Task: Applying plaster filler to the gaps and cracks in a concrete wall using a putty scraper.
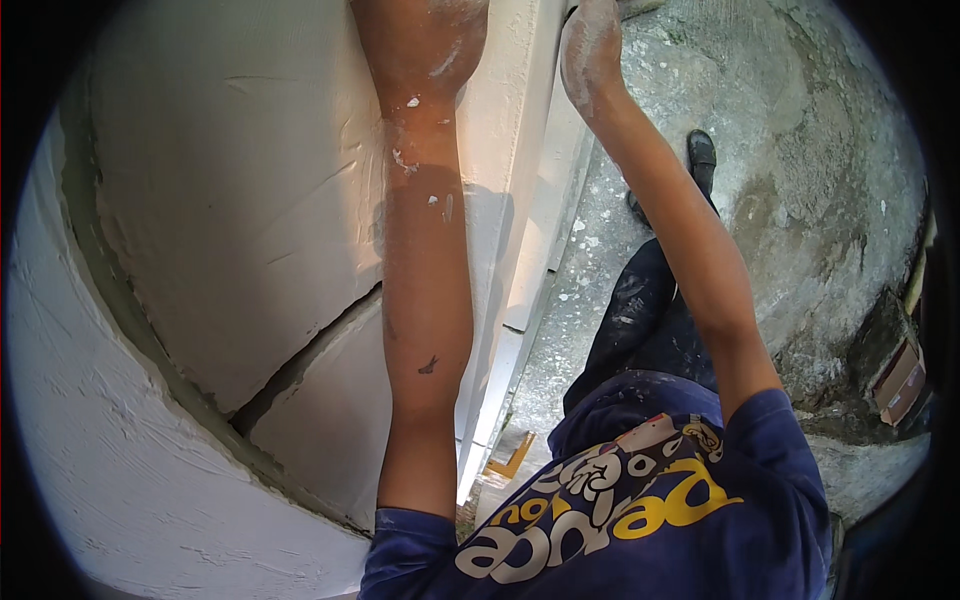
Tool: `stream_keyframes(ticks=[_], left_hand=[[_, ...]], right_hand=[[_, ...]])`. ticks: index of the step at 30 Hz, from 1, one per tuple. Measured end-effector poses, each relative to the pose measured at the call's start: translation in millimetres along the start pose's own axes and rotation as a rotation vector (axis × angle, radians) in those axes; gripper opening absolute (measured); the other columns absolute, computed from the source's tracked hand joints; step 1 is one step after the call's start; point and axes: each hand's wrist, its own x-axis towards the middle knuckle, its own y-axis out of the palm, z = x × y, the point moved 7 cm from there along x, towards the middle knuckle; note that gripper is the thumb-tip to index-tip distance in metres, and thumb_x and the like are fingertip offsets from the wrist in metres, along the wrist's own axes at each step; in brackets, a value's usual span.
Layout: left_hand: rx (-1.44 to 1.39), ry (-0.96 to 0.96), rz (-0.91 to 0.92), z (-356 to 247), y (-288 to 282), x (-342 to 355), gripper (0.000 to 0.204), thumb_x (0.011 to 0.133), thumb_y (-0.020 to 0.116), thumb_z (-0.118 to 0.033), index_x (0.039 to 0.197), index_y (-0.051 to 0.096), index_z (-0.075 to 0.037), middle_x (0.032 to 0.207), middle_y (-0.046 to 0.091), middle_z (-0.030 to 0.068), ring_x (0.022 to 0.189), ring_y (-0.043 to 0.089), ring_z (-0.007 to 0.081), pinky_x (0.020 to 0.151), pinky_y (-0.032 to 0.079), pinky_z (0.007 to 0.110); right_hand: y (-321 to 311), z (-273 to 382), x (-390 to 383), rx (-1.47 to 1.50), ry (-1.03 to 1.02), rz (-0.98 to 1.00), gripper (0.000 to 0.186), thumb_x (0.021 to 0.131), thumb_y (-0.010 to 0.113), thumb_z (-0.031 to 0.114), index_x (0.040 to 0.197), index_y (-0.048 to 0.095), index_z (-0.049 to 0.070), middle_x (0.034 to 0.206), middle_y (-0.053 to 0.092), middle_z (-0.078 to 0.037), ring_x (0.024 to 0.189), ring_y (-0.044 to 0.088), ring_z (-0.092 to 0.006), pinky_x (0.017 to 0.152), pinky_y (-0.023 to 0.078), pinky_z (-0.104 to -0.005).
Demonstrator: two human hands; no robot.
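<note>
My left hand (428,42) reaches to the top edge in front of a pale plastered panel (230,170); its fingers lie beyond the picture. White smears and flecks, like plaster, mark the hand and forearm. To its right, my right hand (592,48), also smeared white, is beside the panel's long edge (515,130) and looks closed. A greyish piece (640,8) shows next to it at the top, cut off by the picture, so I cannot make out what it is.
A dark gap (310,345) crosses the panel, and a grey-green joint borders the rough white wall (90,430) at left. Below right lies a stained concrete floor (680,60) with my dark shoe (702,148). A yellow-brown angled piece (512,456) and a brown box (900,383) are lower down.
</note>
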Motion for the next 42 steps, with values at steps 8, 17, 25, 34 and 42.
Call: stream_keyframes(ticks=[8,17,25,34,42], left_hand=[[0.013,0.023,0.000,1,-8,-5,0.015,0.095,0.055,-0.002,0.100,0.068,0.004,0.088,0.065,0.0047,0.081,0.056,0.0136,0.078,0.046,0.026],[0.046,0.002,0.003,0,-10,-4,0.017,0.096,0.054,-0.002,0.103,0.069,0.004,0.089,0.065,0.0049,0.081,0.056,0.0139,0.078,0.046,0.026],[0.006,0.004,0.010,11,26,-1,0.018,0.097,0.056,-0.006,0.105,0.068,0.004,0.092,0.066,0.0064,0.082,0.058,0.0142,0.079,0.047,0.027],[0.136,0.016,-0.004,-1,-6,-6,0.020,0.098,0.055,-0.005,0.107,0.069,0.005,0.095,0.068,0.0075,0.083,0.060,0.0141,0.079,0.049,0.027],[0.083,0.047,-0.014,16,-13,-10,0.019,0.099,0.053,-0.002,0.108,0.067,0.006,0.103,0.067,0.0045,0.084,0.063,0.0121,0.080,0.051,0.024]], right_hand=[[15,74,-189,-0.004,-0.072,0.304,0.070,0.105,0.034,0.036,0.157,0.021,-0.007,0.163,0.019,-0.030,0.153,0.015,-0.0464,0.122,0.012,-0.0584],[19,-26,32,1.031,0.578,-0.152,0.061,0.109,0.036,0.033,0.159,0.022,0.001,0.160,0.033,-0.016,0.148,0.031,-0.0261,0.123,0.019,-0.0372],[5,40,-187,0.330,0.632,0.121,0.079,0.108,0.030,0.047,0.160,-0.003,-0.002,0.168,0.002,-0.018,0.156,0.001,-0.0277,0.125,0.001,-0.0419],[8,13,-3,0.777,0.449,-0.093,0.065,0.110,0.028,0.034,0.162,0.004,0.004,0.168,0.009,-0.014,0.154,0.012,-0.0219,0.125,0.011,-0.0343],[20,70,-181,0.348,0.574,0.266,0.082,0.106,0.025,0.051,0.159,-0.005,-0.004,0.168,-0.005,-0.021,0.156,-0.004,-0.0327,0.125,-0.001,-0.0447]])
